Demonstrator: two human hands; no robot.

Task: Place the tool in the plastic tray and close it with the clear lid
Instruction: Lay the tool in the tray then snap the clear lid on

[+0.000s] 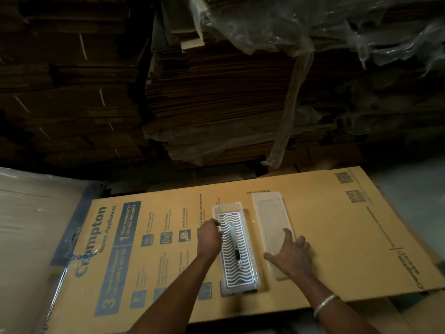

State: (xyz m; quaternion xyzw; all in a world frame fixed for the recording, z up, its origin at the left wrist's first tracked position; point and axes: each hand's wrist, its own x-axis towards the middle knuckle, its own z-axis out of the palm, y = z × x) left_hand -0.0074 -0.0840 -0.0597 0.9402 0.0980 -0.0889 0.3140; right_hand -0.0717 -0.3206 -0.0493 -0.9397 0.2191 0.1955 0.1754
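A long clear plastic tray [255, 273] with a white wavy grid insert lies lengthwise on a flattened cardboard box. A slim metal tool [234, 242] with a dark tip rests along the grid, in the tray's middle. My left hand [209, 237] is at the tray's left rim, fingers curled against the edge near the tool. The clear lid [269, 210] lies flat just right of the tray, parallel to it. My right hand [290, 255] lies spread on the lid's near half, fingers apart, touching it.
The printed cardboard sheet [337, 237] serves as the work surface; its near edge runs under my forearms. Tall stacks of flattened cartons [216, 104] wrapped in plastic film rise right behind it. A plastic-covered carton [36, 225] sits at the left.
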